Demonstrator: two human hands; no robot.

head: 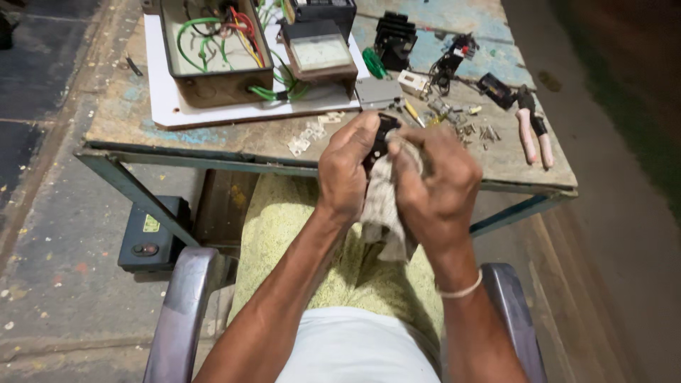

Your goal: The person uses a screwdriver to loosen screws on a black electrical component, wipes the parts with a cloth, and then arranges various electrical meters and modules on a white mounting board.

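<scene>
My left hand [345, 169] grips a small black electrical part [384, 135] in front of the table edge, above my lap. My right hand [434, 186] presses a dirty grey rag [381, 213] against that part; the rag hangs down between both hands. Most of the black part is hidden by my fingers and the rag.
A worn wooden table [142, 113] holds an open metal box with coloured wires [213, 50] on a white board, a meter unit [320, 55], black components [394, 39], pink-handled pliers [533, 131], and several loose screws and small plates [312, 135]. A black battery [150, 237] sits on the floor, left. Chair arms [186, 305] flank me.
</scene>
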